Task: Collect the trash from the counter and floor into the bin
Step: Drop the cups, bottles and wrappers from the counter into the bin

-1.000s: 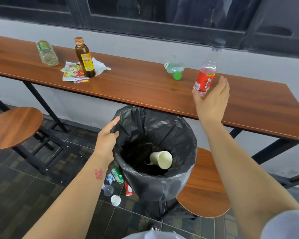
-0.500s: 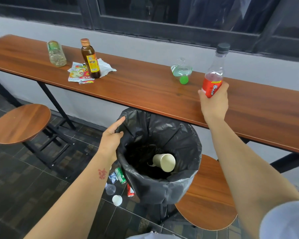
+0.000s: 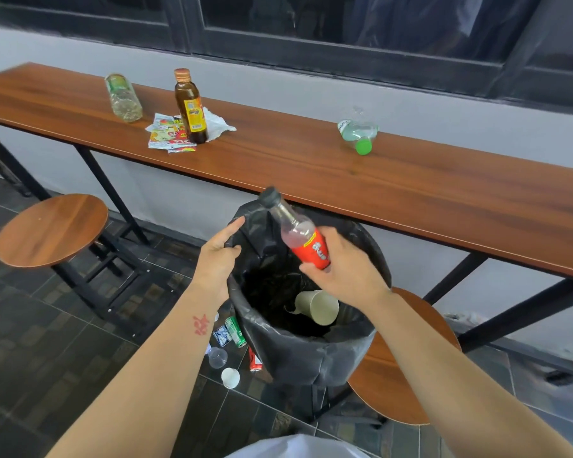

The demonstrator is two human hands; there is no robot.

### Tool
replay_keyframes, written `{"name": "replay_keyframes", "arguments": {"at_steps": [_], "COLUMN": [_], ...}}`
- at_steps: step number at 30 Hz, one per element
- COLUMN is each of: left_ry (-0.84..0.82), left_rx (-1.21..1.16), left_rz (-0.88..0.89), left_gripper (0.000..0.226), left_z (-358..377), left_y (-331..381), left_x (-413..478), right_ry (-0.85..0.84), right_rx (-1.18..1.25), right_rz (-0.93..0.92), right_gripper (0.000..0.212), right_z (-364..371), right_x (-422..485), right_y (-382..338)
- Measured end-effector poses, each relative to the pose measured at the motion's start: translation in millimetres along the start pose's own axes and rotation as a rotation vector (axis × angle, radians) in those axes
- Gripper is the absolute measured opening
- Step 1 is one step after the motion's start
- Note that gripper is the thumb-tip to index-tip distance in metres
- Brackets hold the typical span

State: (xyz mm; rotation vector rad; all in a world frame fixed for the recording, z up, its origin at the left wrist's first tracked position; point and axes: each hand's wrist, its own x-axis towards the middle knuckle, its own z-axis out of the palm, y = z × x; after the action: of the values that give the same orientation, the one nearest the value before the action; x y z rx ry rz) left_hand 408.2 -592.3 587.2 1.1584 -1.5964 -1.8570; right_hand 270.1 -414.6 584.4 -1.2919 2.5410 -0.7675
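R hand [image 3: 346, 271] wrapped round red-label bottle [image 3: 298, 234], held tilted over bin [image 3: 311, 355] mouth, dark cap pointing up and away. L hand [image 3: 217, 256] pinching bin liner at rim, left side. Paper cup [image 3: 318, 307] lying inside bin. On counter [image 3: 411, 190] behind bin: green-cap bottle [image 3: 358, 133], brown bottle [image 3: 191, 105] upright on wrappers [image 3: 167, 133], clear bottle [image 3: 123, 97] on its side. On floor left of bin base: green can [image 3: 235, 332], clear cup [image 3: 218, 357], white cup [image 3: 230, 377].

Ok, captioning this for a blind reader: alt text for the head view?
The right hand holds a red-labelled bottle over a black-lined bin whose liner the left hand grips; more bottles and wrappers litter the wooden counter behind.
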Motion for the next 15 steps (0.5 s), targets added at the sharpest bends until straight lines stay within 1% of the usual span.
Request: {"name": "replay_keyframes", "arguments": {"at_steps": [3,6,11,15], "left_ry": [0.01,0.025,0.018,0.018], "left_rx": [0.003,0.02,0.042,0.065], "left_rz": [0.015,0.005,0.033,0.033], "left_gripper": [0.06,0.06,0.061,0.061], "left_z": [-5,-9,-16,-18], "left_y": [0,1,2,1], "left_x": [-5,-11,-14,-13], "right_ry": [-0.205,-0.32,-0.411,-0.416], "right_rx": [-0.143,-0.281,-0.388,-0.383], "right_rz": [0.087,0.123,0.107,0.066], "right_gripper": [0.071,0.067,0.067,0.066], "right_z": [27,45,64,71], "right_x": [1,3,2,0], "right_y": [9,15,21,23]}}
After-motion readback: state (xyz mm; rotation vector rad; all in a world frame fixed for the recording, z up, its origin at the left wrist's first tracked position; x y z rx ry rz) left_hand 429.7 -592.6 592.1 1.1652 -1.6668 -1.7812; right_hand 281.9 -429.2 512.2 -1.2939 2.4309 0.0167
